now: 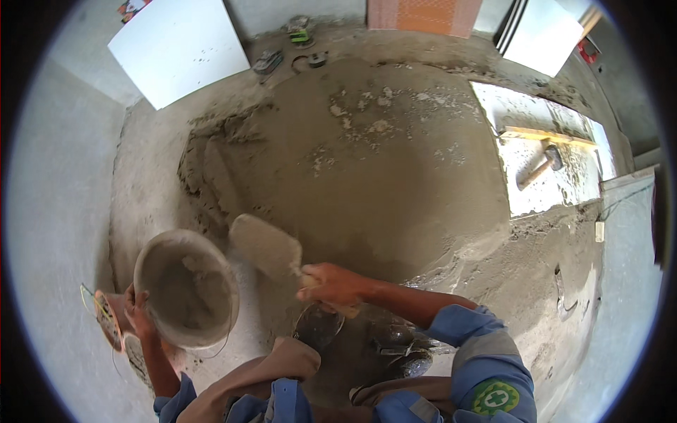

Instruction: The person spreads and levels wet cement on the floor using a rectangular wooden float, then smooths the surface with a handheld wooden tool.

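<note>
My left hand [139, 316] grips the left side of a mortar-coated bucket [229, 278], its thumb at the rim. The bucket tilts so its mouth faces up toward me, with grey mortar [194, 292] inside. In my right hand [330, 285] is the handle of a trowel. The broad trowel blade [264, 245], smeared with mortar, points left just beyond the bucket's rim. Below that hand sits a dark round pan-like thing [319, 326], partly hidden. Wet mortar [367, 197] spreads over the floor ahead, smooth in the middle and rough at the far left edge.
A white board [522, 176] lies at the right, bearing a hammer [539, 169] and a yellow level-like bar [546, 136]. White panels [183, 53] and an orange-brown panel [423, 15] lean at the back, near some tools [300, 34]. An orange-brown container [109, 317] stands left of the bucket.
</note>
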Tool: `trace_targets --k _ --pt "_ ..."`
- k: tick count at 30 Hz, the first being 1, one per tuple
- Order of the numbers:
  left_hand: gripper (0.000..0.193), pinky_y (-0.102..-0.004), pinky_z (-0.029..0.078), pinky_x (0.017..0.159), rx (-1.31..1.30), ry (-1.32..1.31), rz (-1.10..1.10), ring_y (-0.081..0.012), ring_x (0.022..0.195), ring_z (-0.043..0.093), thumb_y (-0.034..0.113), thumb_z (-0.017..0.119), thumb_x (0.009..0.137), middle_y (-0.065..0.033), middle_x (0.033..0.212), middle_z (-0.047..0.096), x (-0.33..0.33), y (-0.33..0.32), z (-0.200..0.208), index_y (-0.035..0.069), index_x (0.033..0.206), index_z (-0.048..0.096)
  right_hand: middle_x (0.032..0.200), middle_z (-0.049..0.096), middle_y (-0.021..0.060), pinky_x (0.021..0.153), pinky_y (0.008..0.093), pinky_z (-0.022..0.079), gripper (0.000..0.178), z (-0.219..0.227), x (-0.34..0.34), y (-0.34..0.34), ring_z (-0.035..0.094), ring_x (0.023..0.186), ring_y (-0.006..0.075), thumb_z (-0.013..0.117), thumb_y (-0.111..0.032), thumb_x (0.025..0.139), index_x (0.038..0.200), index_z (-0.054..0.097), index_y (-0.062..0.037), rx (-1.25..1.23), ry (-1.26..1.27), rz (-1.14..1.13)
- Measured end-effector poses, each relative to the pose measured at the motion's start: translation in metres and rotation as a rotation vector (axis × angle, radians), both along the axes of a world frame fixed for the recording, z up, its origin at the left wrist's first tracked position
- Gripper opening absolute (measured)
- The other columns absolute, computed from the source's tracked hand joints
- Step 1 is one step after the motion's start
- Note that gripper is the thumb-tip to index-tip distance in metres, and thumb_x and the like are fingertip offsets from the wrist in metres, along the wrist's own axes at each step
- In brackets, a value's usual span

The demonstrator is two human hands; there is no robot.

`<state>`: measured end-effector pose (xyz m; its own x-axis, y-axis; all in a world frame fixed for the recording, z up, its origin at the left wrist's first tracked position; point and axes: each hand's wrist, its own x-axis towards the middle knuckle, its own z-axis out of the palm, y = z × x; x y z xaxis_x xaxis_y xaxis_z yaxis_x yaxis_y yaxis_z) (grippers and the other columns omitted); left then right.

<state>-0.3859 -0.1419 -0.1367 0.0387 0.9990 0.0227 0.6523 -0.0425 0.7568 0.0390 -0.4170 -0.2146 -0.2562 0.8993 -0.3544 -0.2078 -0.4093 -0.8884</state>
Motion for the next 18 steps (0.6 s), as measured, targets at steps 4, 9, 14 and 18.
trace_targets --k 4,9,14,18 --pt "0.037 -0.0315 0.043 0.091 -0.036 -0.083 -0.061 -0.0187 0.096 0.057 0.013 0.061 0.085 -0.0079 0.106 0.065 -0.016 0.022 -0.017 -0.003 0.118 0.064 0.076 0.056 0.0028 0.048 0.0294 0.047 0.025 -0.016 0.042 -0.042 0.057 0.055 0.0122 0.067 -0.025 0.093 0.098 0.053 -0.0045 -0.130 -0.076 -0.373" --pt "0.035 -0.0332 0.042 0.093 -0.022 0.009 -0.132 -0.0190 0.098 0.056 0.015 0.058 0.088 -0.0068 0.106 0.063 -0.043 0.036 -0.020 0.001 0.119 0.061 0.076 0.059 0.0032 0.049 0.0289 0.048 0.023 -0.031 0.086 -0.074 0.058 0.054 0.0122 0.067 -0.022 0.093 0.102 0.055 -0.0043 -0.241 -0.151 -0.557" --pt "0.038 -0.0342 0.042 0.094 -0.048 -0.036 -0.129 -0.0193 0.102 0.056 0.017 0.057 0.089 -0.0074 0.111 0.062 -0.033 0.045 -0.019 0.001 0.123 0.060 0.073 0.058 0.0061 0.048 0.0317 0.050 0.028 -0.031 0.140 -0.127 0.058 0.054 0.0135 0.067 -0.020 0.090 0.107 0.055 -0.0009 -0.319 -0.263 -0.670" --pt "0.037 -0.0330 0.042 0.094 -0.040 -0.037 -0.163 -0.0181 0.100 0.058 0.013 0.058 0.088 -0.0077 0.108 0.065 -0.015 0.041 -0.010 -0.002 0.121 0.064 0.075 0.059 0.0068 0.047 0.0320 0.050 0.023 -0.025 0.180 -0.166 0.058 0.054 0.0150 0.067 -0.018 0.090 0.102 0.055 -0.0021 -0.419 -0.272 -0.818"
